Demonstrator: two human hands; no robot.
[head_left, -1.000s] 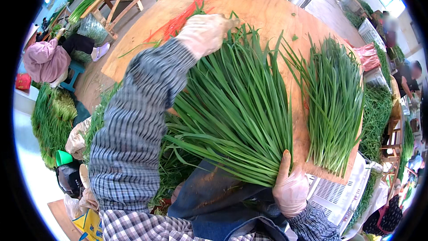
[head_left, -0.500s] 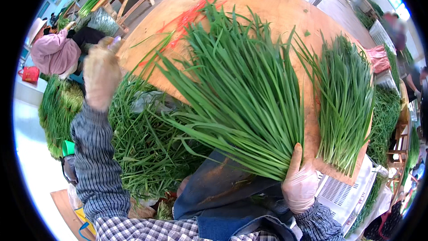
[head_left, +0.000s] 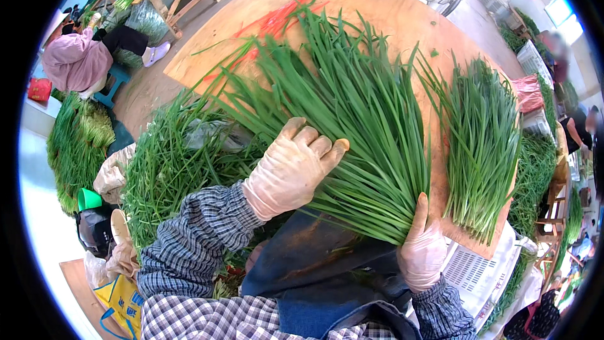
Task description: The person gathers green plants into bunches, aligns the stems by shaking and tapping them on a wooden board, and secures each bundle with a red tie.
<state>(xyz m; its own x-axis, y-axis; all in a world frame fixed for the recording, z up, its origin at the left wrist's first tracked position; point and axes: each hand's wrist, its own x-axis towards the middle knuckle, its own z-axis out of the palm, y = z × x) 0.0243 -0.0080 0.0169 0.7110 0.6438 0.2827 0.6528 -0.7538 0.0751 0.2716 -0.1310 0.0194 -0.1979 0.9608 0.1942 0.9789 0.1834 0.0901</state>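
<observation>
A large fanned bunch of garlic chives (head_left: 371, 132) lies across the wooden board, its cut ends toward me. My right hand (head_left: 421, 252), in a thin pale glove, grips the bunch near its base, with the thumb pointing up along the stems. My left hand (head_left: 289, 173), gloved too, is closed over the left side of the same bunch, fingers curled into the leaves; its fingertips are partly hidden. To the right, a second, neater bunch of garlic chives (head_left: 481, 151) rests on the board.
Red ties (head_left: 286, 16) lie scattered on the far part of the wooden board (head_left: 207, 28). A heap of loose greens (head_left: 170, 170) is at my left. Under the board's right edge stands a white crate (head_left: 472, 271). A person in pink (head_left: 78, 60) sits at far left.
My left hand has come down from the far left, moving right onto the chive leaves, and its fingers are closed there. My right hand keeps its grip on the base.
</observation>
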